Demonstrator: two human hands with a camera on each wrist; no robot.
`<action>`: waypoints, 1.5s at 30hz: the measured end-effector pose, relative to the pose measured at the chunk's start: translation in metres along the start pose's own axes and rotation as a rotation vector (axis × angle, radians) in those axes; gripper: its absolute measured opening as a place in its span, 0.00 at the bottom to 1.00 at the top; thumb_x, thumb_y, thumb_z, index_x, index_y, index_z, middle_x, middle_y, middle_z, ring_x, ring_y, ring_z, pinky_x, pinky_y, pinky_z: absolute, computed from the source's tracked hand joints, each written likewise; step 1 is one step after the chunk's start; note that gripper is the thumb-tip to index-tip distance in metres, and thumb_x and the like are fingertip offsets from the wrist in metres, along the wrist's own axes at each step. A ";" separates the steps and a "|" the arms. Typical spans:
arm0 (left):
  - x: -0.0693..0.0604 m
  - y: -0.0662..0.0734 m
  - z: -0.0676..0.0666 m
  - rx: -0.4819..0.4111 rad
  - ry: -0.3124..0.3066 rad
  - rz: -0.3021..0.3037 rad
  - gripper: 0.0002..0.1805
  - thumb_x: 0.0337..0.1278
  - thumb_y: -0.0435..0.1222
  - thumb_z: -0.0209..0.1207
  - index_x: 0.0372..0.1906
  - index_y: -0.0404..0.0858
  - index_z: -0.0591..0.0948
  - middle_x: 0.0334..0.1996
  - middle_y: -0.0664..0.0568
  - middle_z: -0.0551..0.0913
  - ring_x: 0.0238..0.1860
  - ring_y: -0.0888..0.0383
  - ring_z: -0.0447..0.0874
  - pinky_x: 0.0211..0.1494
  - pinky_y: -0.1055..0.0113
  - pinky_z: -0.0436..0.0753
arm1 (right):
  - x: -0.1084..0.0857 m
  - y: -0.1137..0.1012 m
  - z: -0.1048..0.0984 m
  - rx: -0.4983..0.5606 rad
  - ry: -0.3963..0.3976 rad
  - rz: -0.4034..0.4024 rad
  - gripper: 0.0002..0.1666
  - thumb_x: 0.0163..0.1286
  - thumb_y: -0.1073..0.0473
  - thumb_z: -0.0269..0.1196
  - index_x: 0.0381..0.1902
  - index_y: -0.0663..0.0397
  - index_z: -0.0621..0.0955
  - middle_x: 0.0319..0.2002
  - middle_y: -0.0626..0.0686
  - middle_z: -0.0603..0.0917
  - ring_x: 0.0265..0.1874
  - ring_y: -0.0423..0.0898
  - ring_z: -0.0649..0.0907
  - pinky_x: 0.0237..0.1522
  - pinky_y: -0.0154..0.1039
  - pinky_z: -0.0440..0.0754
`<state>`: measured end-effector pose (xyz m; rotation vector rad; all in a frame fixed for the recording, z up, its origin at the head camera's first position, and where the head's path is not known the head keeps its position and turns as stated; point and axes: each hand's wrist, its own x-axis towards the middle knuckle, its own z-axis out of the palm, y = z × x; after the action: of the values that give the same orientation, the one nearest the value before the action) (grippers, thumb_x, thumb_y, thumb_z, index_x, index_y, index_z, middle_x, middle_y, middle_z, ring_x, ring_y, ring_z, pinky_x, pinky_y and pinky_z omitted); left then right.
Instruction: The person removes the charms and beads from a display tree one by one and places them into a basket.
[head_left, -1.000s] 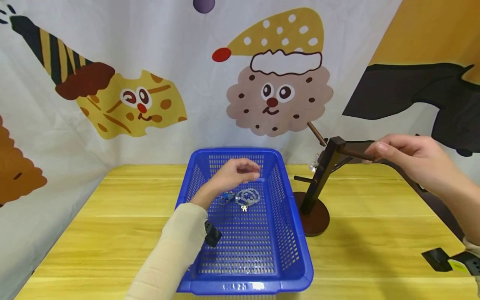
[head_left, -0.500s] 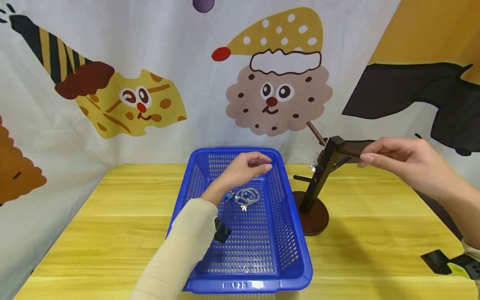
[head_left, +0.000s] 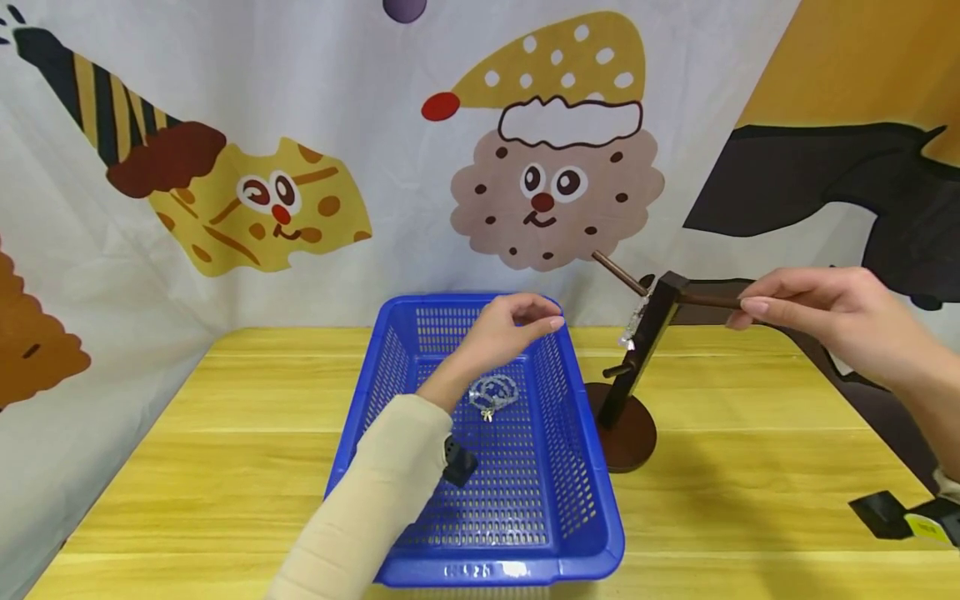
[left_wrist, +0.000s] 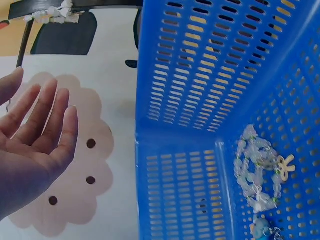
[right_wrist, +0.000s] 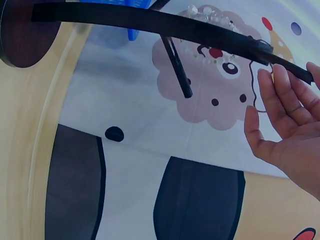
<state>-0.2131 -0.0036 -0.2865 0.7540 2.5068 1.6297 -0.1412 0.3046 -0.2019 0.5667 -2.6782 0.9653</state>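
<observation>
In the head view, my right hand [head_left: 832, 325] pinches the end of an upper peg [head_left: 708, 301] on a dark wooden jewelry stand [head_left: 652, 350] with a round base. A clear beaded bracelet [head_left: 637, 317] hangs from the opposite upper peg, close against the post. My left hand [head_left: 510, 337] hovers over the far right part of a blue plastic basket [head_left: 611, 533], holding nothing, its fingers relaxed. Inside lies a pale beaded bracelet [head_left: 495, 392] with a bow charm. A blue trinket [left_wrist: 261, 228] beside it shows only in the left wrist view; my left arm covers it from above.
The basket stands just left of the stand on a yellow wood-grain table [head_left: 202, 467]. Behind both hangs a white cloth [head_left: 405, 192] with cartoon prints. A lower peg [head_left: 618, 369] juts from the post toward the basket.
My right hand has turned the stand slightly: its far upper peg has swung left and the lower peg looks shorter. My left hand has moved right and up over the basket.
</observation>
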 end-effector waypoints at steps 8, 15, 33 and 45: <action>0.003 0.018 0.014 -0.051 0.023 0.016 0.13 0.56 0.41 0.60 0.45 0.40 0.81 0.39 0.55 0.82 0.40 0.63 0.77 0.43 0.72 0.75 | 0.002 0.007 -0.004 -0.040 0.010 0.010 0.07 0.64 0.68 0.57 0.37 0.59 0.82 0.27 0.48 0.84 0.33 0.34 0.79 0.37 0.17 0.69; 0.008 0.030 0.032 -0.073 -0.003 0.043 0.12 0.54 0.39 0.62 0.43 0.40 0.82 0.37 0.56 0.83 0.37 0.67 0.78 0.41 0.75 0.74 | 0.003 0.010 -0.004 -0.049 0.004 0.033 0.07 0.65 0.67 0.57 0.38 0.59 0.82 0.28 0.49 0.84 0.32 0.35 0.79 0.37 0.17 0.69; 0.018 0.043 0.052 -0.076 -0.042 0.047 0.09 0.53 0.39 0.62 0.38 0.39 0.83 0.31 0.58 0.83 0.31 0.69 0.77 0.37 0.78 0.74 | 0.002 0.009 -0.003 -0.041 0.010 0.014 0.07 0.64 0.70 0.57 0.37 0.60 0.82 0.26 0.46 0.84 0.33 0.32 0.78 0.37 0.16 0.68; 0.018 0.046 0.046 -0.043 -0.020 0.064 0.08 0.56 0.38 0.60 0.38 0.40 0.83 0.31 0.58 0.82 0.33 0.68 0.76 0.36 0.77 0.74 | 0.002 0.010 -0.004 -0.040 0.007 -0.012 0.07 0.65 0.69 0.57 0.36 0.58 0.82 0.27 0.49 0.84 0.33 0.34 0.79 0.38 0.17 0.69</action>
<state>-0.1979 0.0577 -0.2629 0.8494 2.4501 1.6814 -0.1465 0.3134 -0.2042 0.5696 -2.6780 0.9072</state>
